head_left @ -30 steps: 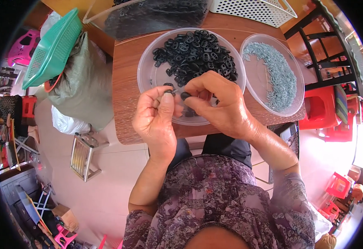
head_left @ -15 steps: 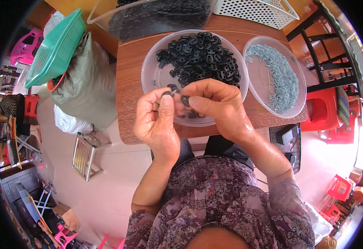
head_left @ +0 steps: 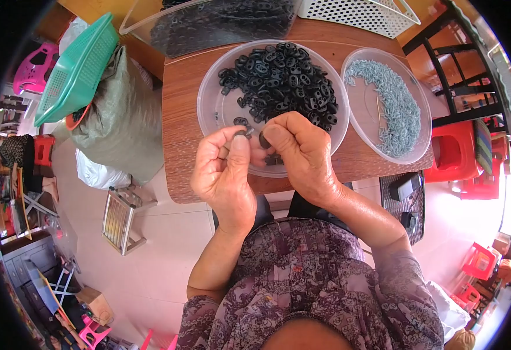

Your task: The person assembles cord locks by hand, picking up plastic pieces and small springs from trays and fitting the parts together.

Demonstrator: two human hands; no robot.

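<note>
Over the near side of a round clear tub (head_left: 205, 104), both of my hands are closed in a pinch. Between the thumb and fingers of my left hand (head_left: 227, 178) is a small black plastic piece (head_left: 241, 133), mostly covered by the thumb. A small silvery pin or screw shows beside it. My right hand (head_left: 309, 160) pinches another black plastic piece (head_left: 263, 140), close to the left fingertips. Beneath them, the tub holds a heap of black two-holed plastic pieces (head_left: 293, 79). A shallow round clear tub (head_left: 360, 125) at the right holds many small silvery-blue screws or pins (head_left: 400, 111).
A clear bin (head_left: 220, 29) of dark pieces and a white perforated basket (head_left: 360, 20) stand at the table's (head_left: 179, 134) far edge. On the left are a big sack (head_left: 121, 122), a green basket (head_left: 77, 70) and a metal-framed stool (head_left: 121, 219). Red stools (head_left: 451, 154) stand right.
My right hand has rolled and its thumb now covers more of its black piece. The left hand has shifted slightly right, still pinching. The view has moved a little.
</note>
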